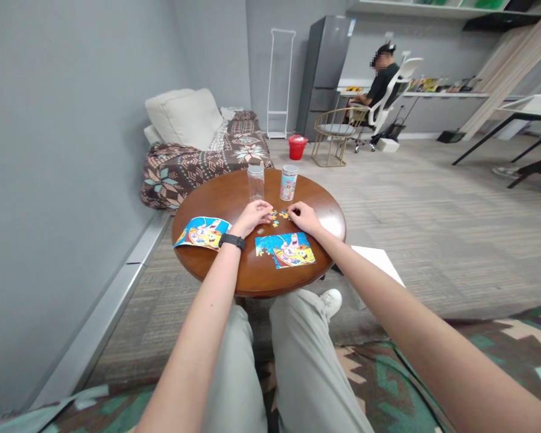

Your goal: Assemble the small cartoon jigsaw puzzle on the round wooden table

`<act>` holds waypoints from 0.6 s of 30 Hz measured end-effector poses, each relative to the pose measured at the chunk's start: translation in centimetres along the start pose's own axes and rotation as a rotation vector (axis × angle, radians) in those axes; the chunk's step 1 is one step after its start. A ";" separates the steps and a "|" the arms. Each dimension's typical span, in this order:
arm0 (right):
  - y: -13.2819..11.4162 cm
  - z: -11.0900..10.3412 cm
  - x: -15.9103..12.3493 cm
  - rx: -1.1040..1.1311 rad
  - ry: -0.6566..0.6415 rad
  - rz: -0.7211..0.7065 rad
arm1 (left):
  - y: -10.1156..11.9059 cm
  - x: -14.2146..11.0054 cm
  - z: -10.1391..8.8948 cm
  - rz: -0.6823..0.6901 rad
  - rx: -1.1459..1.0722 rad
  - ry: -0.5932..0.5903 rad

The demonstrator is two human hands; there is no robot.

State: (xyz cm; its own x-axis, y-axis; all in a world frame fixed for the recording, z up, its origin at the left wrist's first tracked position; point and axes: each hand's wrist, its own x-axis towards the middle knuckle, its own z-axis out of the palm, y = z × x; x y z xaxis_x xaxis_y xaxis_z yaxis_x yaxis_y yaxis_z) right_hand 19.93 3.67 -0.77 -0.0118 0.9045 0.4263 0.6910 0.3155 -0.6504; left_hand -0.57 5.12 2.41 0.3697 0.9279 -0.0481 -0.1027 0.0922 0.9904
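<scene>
Several loose jigsaw puzzle pieces [284,214] lie on the round brown table between my two hands. My left hand [254,218], with a black band on its wrist, has its fingers drawn together on a puzzle piece at the left of this group. On the right, my right hand [304,216] is curled in a pinch, a small puzzle piece at its fingertips. Nearer me lies a partly assembled cartoon puzzle [289,250], its lower left part open with jagged edges. A curled picture sheet [202,232] with the same cartoon rests left of my left wrist.
Behind my hands stand a clear jar [255,183] and a cartoon-printed canister [288,183], both with silvery lids. The round table [216,192] has a couch [202,159] behind it. A red bin [297,147] and a seated person [382,84] are farther back.
</scene>
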 end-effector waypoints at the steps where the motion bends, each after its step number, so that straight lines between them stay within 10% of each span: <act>1: 0.0 0.0 0.0 -0.001 -0.001 -0.004 | -0.1 0.0 0.0 -0.001 -0.009 0.000; 18: 0.1 -0.1 0.0 0.019 0.008 -0.004 | 0.4 0.3 0.0 -0.010 -0.114 0.021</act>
State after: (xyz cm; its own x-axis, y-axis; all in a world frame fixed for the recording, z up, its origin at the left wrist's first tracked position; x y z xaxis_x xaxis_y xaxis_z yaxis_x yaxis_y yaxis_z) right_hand 20.03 3.64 -0.77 -0.0081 0.9009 0.4340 0.6774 0.3242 -0.6603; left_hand -0.50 5.45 2.81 0.3521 0.9339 -0.0617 -0.2034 0.1407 0.9689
